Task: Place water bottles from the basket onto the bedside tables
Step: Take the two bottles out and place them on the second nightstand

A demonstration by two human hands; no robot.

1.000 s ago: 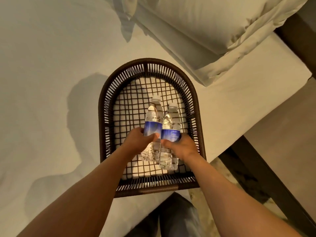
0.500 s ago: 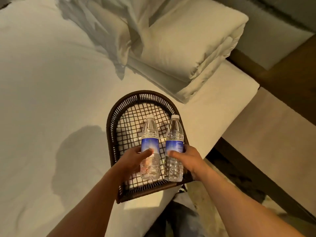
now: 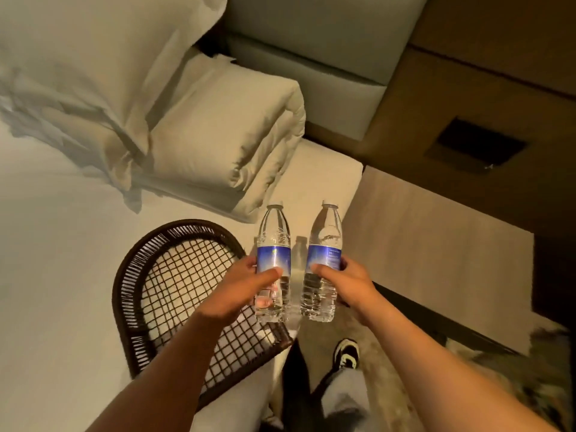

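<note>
Water bottles, two of them, are being carried upright and clear of the basket (image 3: 174, 275), one in each hand. The left hand (image 3: 240, 294) is wrapping the left bottle (image 3: 273, 263) at the lower edge of its blue label, thumb across the front and the other fingers (image 3: 249, 262) curling behind; the right hand (image 3: 346, 285) is closing on the right bottle (image 3: 324, 260) the same way. Gripping at mid-height is probably keeping each full bottle balanced and its base free for setting down. The bottles are being held near each other but apart, caps up, likely so they do not knock together.

The dark woven basket is sitting on the bed (image 3: 62, 229) near its edge, and no bottle is showing inside it. The left bottle is hanging just past the basket's right rim; the right one is hovering over the bed's edge, close to the pale tabletop (image 3: 436, 244) of the bedside table on the right. That surface is looking like the nearest landing spot, so the right bottle seems bound there first. A folded duvet (image 3: 224, 132) is lying beyond the bottles, out of their way.
</note>
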